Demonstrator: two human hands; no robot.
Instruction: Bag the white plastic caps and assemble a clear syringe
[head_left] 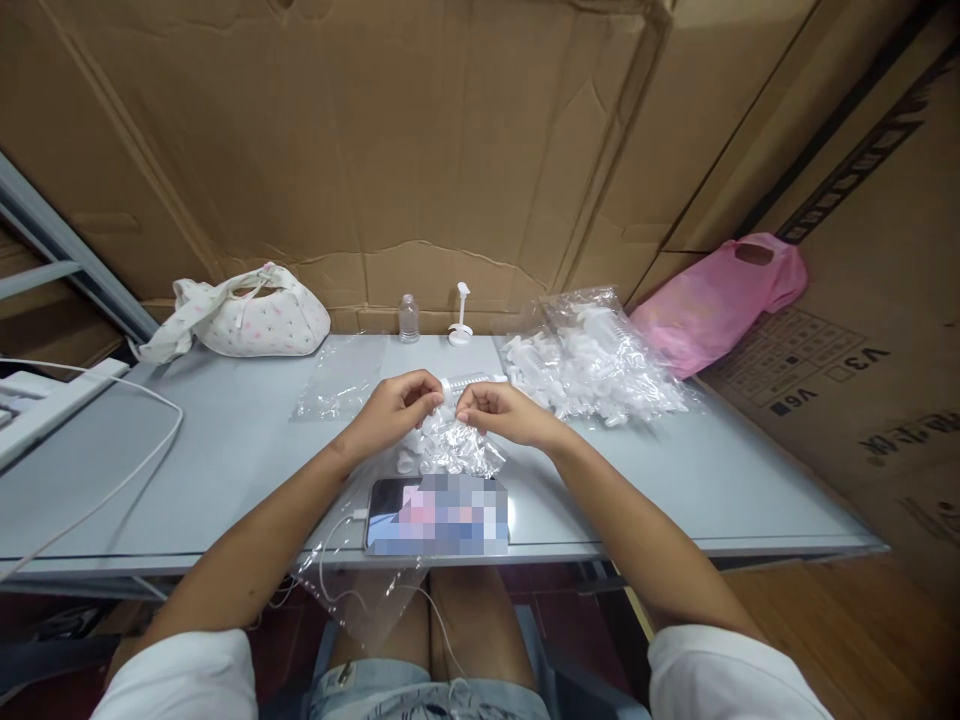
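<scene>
My left hand (403,408) and my right hand (499,410) are close together over the middle of the grey table. Both have their fingers pinched, and what they hold between them is too small to make out. Just behind the fingertips lies a clear ribbed plastic piece (469,382) with a white end. Below my hands is a pile of small clear and white plastic parts (457,450) in a clear bag. A phone (437,515) with a lit, partly blurred screen lies nearer the table's front edge.
At the back stand a clear bottle (408,320) and a white pump-like piece (461,318). A bag of white parts (600,365) and a pink bag (720,300) are right; a patterned cloth bag (262,315) and cable (169,440) left. Cardboard (360,150) walls the back.
</scene>
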